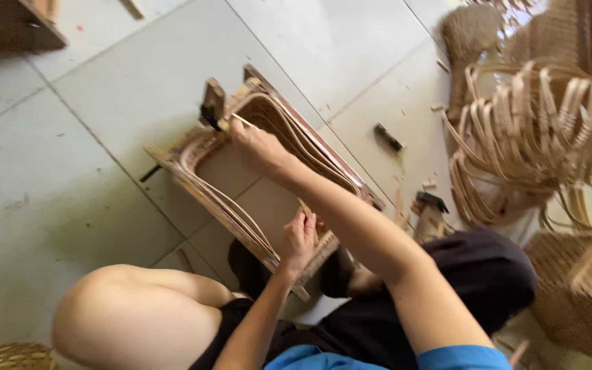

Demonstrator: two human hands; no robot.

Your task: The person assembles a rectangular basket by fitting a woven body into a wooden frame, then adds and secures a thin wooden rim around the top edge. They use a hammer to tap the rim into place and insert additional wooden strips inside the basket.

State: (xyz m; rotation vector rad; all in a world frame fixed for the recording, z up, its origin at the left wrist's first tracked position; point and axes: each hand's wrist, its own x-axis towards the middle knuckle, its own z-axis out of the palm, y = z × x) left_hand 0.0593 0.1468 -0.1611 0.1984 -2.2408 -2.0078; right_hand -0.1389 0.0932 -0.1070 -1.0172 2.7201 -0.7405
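Right now, frame: a rectangular wooden frame point(268, 185) with rattan strips bent around its inside lies on the tiled floor point(70, 178), just in front of the seated person's knees.
Long axis: it runs from near the lap up and away towards the far corner, slanting leftwards across the view; the open face looks up.
Right hand: the right hand point(258, 147) is closed at the far corner, pinching a thin strip point(244, 121) beside a dark block point(212, 104).
Left hand: the left hand point(299, 240) grips the near rail, fingers curled over it.
Risk: I'd judge the thin strip could snap or spring out of the pinch if pulled too sharply; the frame could skid on smooth tile if the near grip loosens.
Around: loose coils of rattan point(536, 137) sit to the right, a small dark tool point(388, 136) and wood scraps between.
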